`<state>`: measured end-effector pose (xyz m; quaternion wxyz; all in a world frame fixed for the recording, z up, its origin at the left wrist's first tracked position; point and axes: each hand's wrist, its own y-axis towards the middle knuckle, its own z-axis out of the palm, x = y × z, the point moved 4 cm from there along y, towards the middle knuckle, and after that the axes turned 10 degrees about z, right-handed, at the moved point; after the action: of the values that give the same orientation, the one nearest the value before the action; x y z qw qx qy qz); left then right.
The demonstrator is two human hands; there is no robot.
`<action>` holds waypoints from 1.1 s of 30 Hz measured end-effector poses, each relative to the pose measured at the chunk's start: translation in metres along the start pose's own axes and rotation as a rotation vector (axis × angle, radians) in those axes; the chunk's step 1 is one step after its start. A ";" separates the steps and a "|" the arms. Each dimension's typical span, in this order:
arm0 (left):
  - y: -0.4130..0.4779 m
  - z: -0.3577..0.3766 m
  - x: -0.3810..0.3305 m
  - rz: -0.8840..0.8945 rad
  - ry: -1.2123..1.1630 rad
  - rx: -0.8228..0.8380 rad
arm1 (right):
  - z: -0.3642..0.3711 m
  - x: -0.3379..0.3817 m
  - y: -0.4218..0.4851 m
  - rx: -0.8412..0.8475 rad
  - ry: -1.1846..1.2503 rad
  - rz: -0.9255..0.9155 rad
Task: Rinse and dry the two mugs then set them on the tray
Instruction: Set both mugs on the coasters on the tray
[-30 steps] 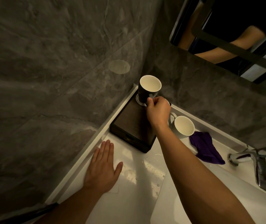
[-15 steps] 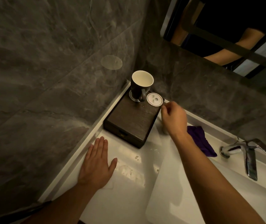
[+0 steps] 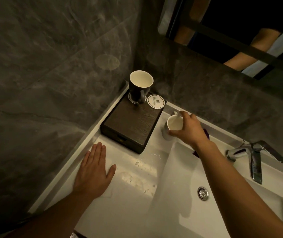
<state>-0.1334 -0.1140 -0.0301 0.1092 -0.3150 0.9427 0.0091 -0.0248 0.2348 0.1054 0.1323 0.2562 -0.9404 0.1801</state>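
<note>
My left hand [image 3: 92,170] lies flat, fingers straight and together, on the white, water-spotted counter [image 3: 137,194]. Farther right, my right hand [image 3: 188,129] curls its fingers over the rim of the pale ceramic mug [image 3: 174,125], just right of the dark wooden tray [image 3: 132,124]. I judge a rim grip could slip, dropping it or clipping the tray's edge. Farthest, the dark white-lined mug [image 3: 139,86] stands on the tray beside an empty round paper coaster [image 3: 155,101].

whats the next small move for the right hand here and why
Probably lift the second mug, gripped by the right hand beside the tray, across onto the bare coaster: the first mug already stands on the tray, and that spot is free.
</note>
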 end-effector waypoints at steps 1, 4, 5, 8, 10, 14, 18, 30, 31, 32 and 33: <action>0.000 0.000 0.000 0.003 0.005 0.003 | 0.002 0.001 -0.002 -0.023 0.015 0.012; 0.000 0.001 0.000 0.014 0.005 -0.008 | 0.006 0.002 -0.008 -0.054 0.023 0.014; 0.000 0.001 0.000 0.013 0.006 -0.010 | 0.007 0.000 -0.009 -0.051 0.030 0.014; 0.000 0.003 0.001 0.011 0.011 -0.010 | 0.000 -0.006 -0.010 -0.075 0.107 0.023; 0.000 0.003 0.002 0.010 0.013 -0.010 | -0.011 -0.014 -0.006 -0.130 0.156 -0.005; 0.000 0.004 0.002 -0.001 0.001 -0.011 | -0.017 -0.030 0.010 0.021 0.070 -0.109; 0.000 0.003 0.002 -0.007 -0.009 -0.013 | -0.013 -0.036 0.018 0.056 0.056 -0.174; 0.000 0.003 0.002 -0.023 -0.001 0.000 | 0.006 -0.051 -0.004 0.060 0.082 -0.157; 0.000 0.003 0.002 -0.022 -0.005 -0.001 | 0.009 -0.052 -0.007 0.048 0.089 -0.131; 0.000 0.002 0.002 -0.021 -0.006 -0.006 | 0.011 -0.052 -0.010 0.034 0.097 -0.100; 0.000 0.002 0.001 -0.019 -0.006 -0.013 | 0.012 -0.053 -0.012 0.017 0.104 -0.072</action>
<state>-0.1338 -0.1148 -0.0326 0.1099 -0.3246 0.9393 0.0152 0.0235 0.2433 0.0796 0.1851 0.2815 -0.9208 0.1964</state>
